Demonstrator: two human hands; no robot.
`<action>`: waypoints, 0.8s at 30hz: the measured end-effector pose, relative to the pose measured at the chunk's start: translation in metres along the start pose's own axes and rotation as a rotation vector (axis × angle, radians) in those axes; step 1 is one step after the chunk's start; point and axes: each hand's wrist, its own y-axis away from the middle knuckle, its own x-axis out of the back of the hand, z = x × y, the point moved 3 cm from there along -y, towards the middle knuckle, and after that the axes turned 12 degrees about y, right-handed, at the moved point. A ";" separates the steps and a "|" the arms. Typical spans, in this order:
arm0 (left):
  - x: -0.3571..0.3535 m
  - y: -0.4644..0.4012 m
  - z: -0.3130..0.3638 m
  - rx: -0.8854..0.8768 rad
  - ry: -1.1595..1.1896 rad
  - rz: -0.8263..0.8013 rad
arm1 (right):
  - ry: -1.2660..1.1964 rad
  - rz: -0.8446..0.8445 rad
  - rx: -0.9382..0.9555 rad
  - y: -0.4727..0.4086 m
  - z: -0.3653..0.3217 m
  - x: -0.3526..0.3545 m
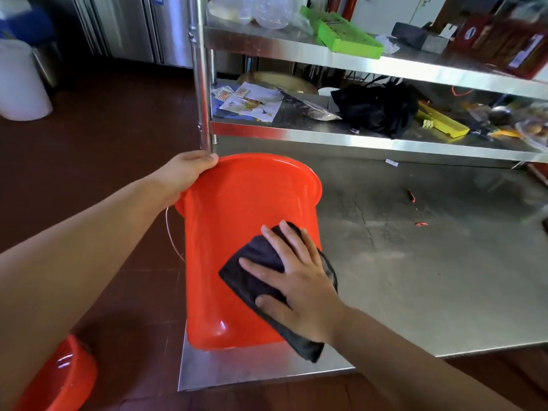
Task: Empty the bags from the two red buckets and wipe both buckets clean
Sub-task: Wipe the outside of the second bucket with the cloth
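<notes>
A red bucket (234, 221) stands tilted on the corner of a steel table (430, 277), its mouth turned away from me. My left hand (184, 173) grips its rim at the far left. With straight fingers, my right hand (296, 280) presses a dark cloth (255, 271) flat against the bucket's outer wall. A thin wire handle hangs down the bucket's left side. Part of a second red bucket (59, 378) shows at the bottom left, below my left arm. No bags are visible in either bucket.
A steel shelf rack (370, 137) rises behind the bucket, holding papers (252, 102), a black bag (376, 108), a green tray (341, 34) and clutter. A white bin (20, 81) stands on the brown floor at the far left. Small red scraps (411, 195) lie on the table.
</notes>
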 end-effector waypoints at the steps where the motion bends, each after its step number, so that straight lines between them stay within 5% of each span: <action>1: 0.000 0.000 0.004 -0.010 -0.016 0.004 | 0.001 0.000 0.016 0.008 -0.004 0.000; 8: -0.029 -0.004 0.019 0.059 -0.091 -0.013 | -0.011 0.001 0.086 -0.004 0.001 0.002; 18: -0.029 -0.007 0.014 -0.024 -0.021 -0.048 | -0.034 0.060 -0.285 -0.128 0.075 0.005; 24: -0.008 0.000 0.007 -0.012 0.002 -0.061 | -0.023 0.025 -0.213 -0.109 0.046 0.002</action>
